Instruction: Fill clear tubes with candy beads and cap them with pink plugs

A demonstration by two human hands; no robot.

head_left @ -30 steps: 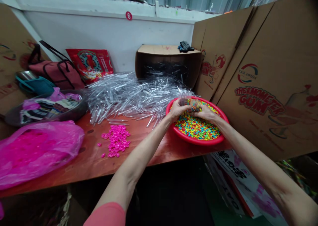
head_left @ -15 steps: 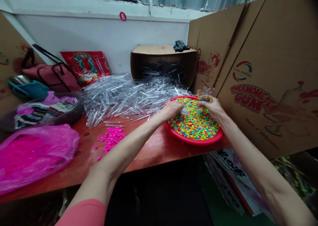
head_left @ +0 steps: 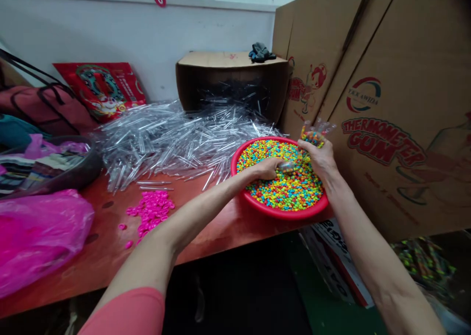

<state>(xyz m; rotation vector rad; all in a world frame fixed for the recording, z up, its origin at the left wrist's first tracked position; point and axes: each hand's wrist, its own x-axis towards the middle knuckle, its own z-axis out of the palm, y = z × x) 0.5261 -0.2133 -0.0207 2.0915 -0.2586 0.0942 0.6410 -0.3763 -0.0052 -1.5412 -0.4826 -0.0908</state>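
A red bowl [head_left: 243, 203] full of small multicoloured candies [head_left: 290, 193] stands at the table's right front edge. My left hand [head_left: 268, 169] is down at the candies, its fingers closed on a small clear plastic thing [head_left: 287, 167] whose exact kind I cannot make out. Over the bowl's right rim, my right hand [head_left: 322, 156] grips a bundle of clear plastic tubes [head_left: 314, 133] roughly upright. Coloured candies show in the lower part of the tubes. The fingers partly hide the bundle.
A heap of clear tubes [head_left: 158, 143] spills from an open cardboard box [head_left: 231, 59]. Pink caps [head_left: 154, 210] lie left of my left forearm, beside a pink plastic bag [head_left: 44, 237]. Tall cartons [head_left: 405, 80] wall off the right side. A dark basin [head_left: 81, 170] stands left.
The view has shifted somewhat. My left hand has moved rightward, farther over the candies, with the clear thing. My right hand has moved slightly up and outward with the tubes.
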